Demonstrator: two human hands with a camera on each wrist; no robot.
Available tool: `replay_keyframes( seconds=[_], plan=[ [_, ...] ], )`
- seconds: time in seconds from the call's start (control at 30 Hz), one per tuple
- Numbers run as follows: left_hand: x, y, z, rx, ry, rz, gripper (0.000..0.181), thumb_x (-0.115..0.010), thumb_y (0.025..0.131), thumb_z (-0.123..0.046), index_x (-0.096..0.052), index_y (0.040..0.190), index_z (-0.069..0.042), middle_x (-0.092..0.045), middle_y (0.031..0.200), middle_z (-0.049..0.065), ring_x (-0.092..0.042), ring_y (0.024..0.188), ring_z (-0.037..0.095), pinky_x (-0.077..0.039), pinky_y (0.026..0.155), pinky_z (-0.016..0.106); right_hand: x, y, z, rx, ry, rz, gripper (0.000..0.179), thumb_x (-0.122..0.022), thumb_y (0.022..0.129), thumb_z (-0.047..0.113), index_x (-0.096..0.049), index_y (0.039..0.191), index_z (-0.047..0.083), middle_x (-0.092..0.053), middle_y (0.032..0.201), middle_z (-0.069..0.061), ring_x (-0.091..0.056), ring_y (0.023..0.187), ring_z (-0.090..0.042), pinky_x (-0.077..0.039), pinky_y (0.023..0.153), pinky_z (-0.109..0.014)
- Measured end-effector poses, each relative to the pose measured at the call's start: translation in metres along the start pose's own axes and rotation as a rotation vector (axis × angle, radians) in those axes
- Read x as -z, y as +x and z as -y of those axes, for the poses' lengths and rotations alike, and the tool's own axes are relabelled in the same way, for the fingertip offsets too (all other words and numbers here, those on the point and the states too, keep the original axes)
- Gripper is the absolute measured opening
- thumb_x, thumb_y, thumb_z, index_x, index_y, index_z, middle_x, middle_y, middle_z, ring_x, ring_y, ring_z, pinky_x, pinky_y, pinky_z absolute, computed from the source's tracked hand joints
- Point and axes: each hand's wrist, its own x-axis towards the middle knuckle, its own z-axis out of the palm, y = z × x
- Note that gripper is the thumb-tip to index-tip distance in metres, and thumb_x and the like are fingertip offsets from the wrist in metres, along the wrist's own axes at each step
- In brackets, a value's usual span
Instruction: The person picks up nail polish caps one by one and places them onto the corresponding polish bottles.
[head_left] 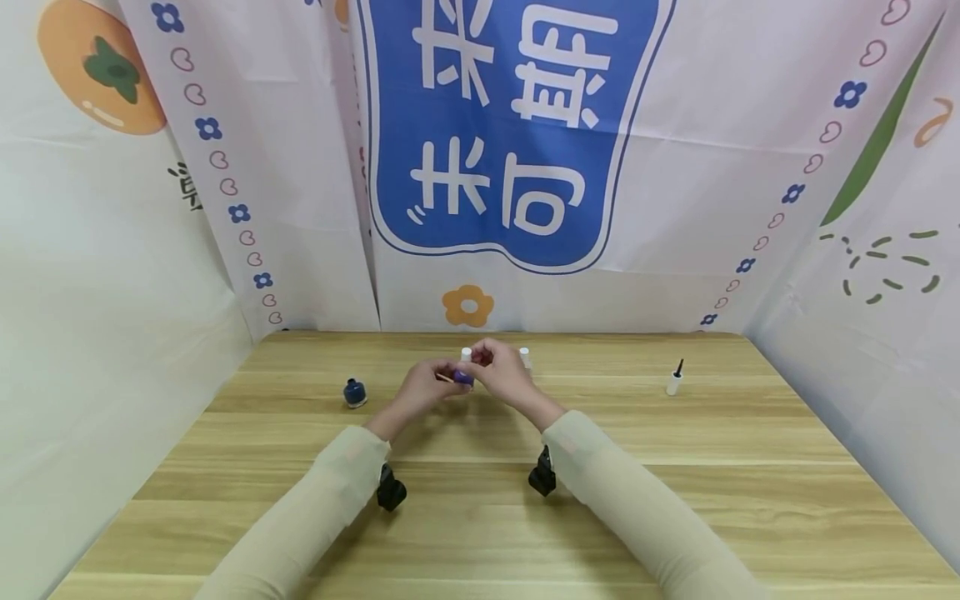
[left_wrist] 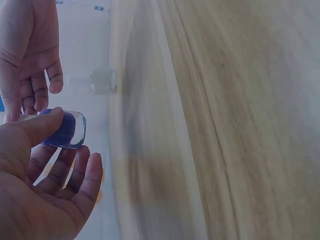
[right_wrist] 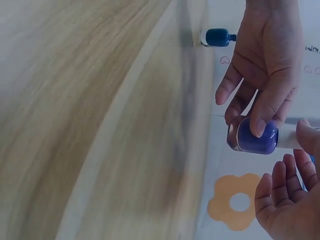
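Note:
Between both hands is a small purple nail polish bottle (head_left: 462,379) with a white cap (right_wrist: 287,136), held above the wooden table. My left hand (head_left: 427,387) pinches the glass body, thumb across its purple side, as the right wrist view shows. The other fingers of that hand are spread. My right hand (head_left: 501,372) grips the white cap with thumb and fingers. In the head view the bottle stands about upright, cap on top. Whether the cap is loose on the neck, I cannot tell.
An uncapped dark blue polish bottle (head_left: 355,393) stands to the left. At the right, a white cap with its dark brush pointing up (head_left: 674,382) stands on the table (head_left: 465,517). Behind my right hand is a clear bottle with a white cap (head_left: 525,357). Printed cloth hangs around the table.

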Motion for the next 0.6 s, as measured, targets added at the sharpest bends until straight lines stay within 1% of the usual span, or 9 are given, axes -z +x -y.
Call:
replay_keyframes(
  seconds=[0.17,0.27,0.43,0.6],
  plan=[
    [0.000,0.004,0.007,0.016,0.037,-0.012,0.023,-0.078,0.083,-0.011,-0.070,0.104,-0.004,-0.068,0.098,0.007,-0.063,0.087,0.021,-0.057,0.068,0.035,-0.007,0.005,-0.008,-0.023,0.025,0.010,0.021,-0.076,0.087,0.021,-0.064,0.095,0.005,-0.062,0.088,-0.003,-0.056,0.080,-0.015,-0.049,0.068,-0.025],
    [0.000,0.006,0.010,0.023,0.044,-0.011,0.022,-0.077,0.084,-0.009,-0.071,0.103,-0.004,-0.068,0.099,0.008,-0.063,0.086,0.022,-0.057,0.067,0.036,-0.011,0.007,-0.012,-0.036,0.036,0.012,0.021,-0.075,0.087,0.019,-0.063,0.095,0.004,-0.062,0.087,-0.004,-0.055,0.080,-0.015,-0.049,0.069,-0.025],
    [0.000,0.008,0.015,0.024,0.065,-0.008,0.022,-0.078,0.083,-0.010,-0.071,0.103,-0.003,-0.068,0.099,0.009,-0.063,0.085,0.022,-0.057,0.067,0.037,-0.017,0.009,-0.016,-0.055,0.038,0.011,0.020,-0.073,0.089,0.017,-0.063,0.098,0.003,-0.062,0.089,-0.004,-0.056,0.083,-0.017,-0.050,0.073,-0.027],
    [0.001,0.011,0.018,0.035,0.094,-0.009,0.023,-0.079,0.081,-0.010,-0.070,0.101,-0.003,-0.068,0.097,0.009,-0.062,0.082,0.021,-0.055,0.064,0.030,-0.022,0.012,-0.021,-0.057,0.030,0.010,0.019,-0.073,0.089,0.017,-0.063,0.098,0.003,-0.062,0.089,-0.004,-0.057,0.084,-0.017,-0.050,0.073,-0.027]
  ],
)
